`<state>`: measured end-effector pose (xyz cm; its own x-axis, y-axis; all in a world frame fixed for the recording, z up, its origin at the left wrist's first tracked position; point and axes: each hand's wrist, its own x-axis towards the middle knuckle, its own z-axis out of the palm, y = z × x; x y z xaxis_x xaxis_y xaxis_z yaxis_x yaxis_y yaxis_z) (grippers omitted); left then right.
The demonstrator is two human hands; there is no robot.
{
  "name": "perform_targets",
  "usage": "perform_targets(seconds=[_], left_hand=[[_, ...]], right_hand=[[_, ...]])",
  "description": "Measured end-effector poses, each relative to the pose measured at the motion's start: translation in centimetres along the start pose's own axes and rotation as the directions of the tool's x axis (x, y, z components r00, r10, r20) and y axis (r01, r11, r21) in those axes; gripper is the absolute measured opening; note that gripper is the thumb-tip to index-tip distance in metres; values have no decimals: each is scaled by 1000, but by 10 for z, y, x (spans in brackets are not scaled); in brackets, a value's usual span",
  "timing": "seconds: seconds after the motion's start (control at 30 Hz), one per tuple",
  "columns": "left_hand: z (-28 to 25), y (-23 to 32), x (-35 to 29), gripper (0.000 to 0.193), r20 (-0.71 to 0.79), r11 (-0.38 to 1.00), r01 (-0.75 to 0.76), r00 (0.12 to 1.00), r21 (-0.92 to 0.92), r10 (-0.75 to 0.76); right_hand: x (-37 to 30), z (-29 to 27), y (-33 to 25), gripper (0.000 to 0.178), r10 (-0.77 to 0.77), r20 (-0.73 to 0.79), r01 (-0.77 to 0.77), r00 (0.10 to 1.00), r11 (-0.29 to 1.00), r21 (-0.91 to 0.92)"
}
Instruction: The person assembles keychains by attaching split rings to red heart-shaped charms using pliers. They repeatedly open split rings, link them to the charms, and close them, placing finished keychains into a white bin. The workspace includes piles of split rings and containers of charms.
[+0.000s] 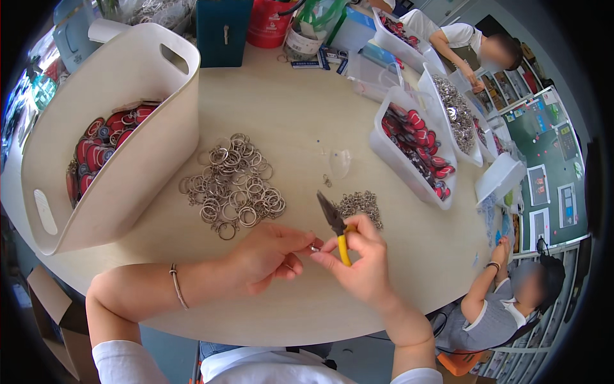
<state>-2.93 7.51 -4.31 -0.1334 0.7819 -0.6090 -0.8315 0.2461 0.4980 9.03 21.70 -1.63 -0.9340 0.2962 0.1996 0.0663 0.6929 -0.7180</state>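
Note:
My left hand (pixel 272 256) is closed in a pinch, its thumb and forefinger on a small silvery metal piece (pixel 314 248) whose exact kind is too small to tell. Close against it, my right hand (pixel 361 265) grips pliers (pixel 334 221) with yellow handles and dark jaws pointing up and away. The right thumb and forefinger also meet at the metal piece. Beyond my left hand lies a loose pile of metal key rings (pixel 240 182). Past the pliers is a smaller heap of tiny metal connectors (pixel 361 208).
A tall white basket (pixel 150 150) with red tags stands at the left. On the right are a white bin (pixel 409 182) of red tags and another bin (pixel 476 150) of metal parts. A dark green box (pixel 220 32) stands at the back. Two people sit at the right.

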Motion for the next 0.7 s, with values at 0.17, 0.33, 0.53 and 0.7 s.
perform_targets(seconds=[0.17, 0.33, 0.53, 0.7], left_hand=[[1, -1, -1, 21, -29, 993, -58, 998, 105, 61], [4, 0, 0, 22, -15, 974, -136, 990, 182, 141], [3, -1, 0, 22, 51, 951, -213, 977, 226, 207], [1, 0, 2, 23, 42, 949, -213, 977, 231, 209]], right_hand=[[-4, -3, 2, 20, -12, 69, 4, 998, 994, 105], [30, -15, 29, 15, 238, -19, -238, 971, 971, -11], [56, -10, 38, 11, 269, 97, -231, 958, 928, -293], [63, -7, 36, 11, 254, 103, -222, 962, 941, -254]])
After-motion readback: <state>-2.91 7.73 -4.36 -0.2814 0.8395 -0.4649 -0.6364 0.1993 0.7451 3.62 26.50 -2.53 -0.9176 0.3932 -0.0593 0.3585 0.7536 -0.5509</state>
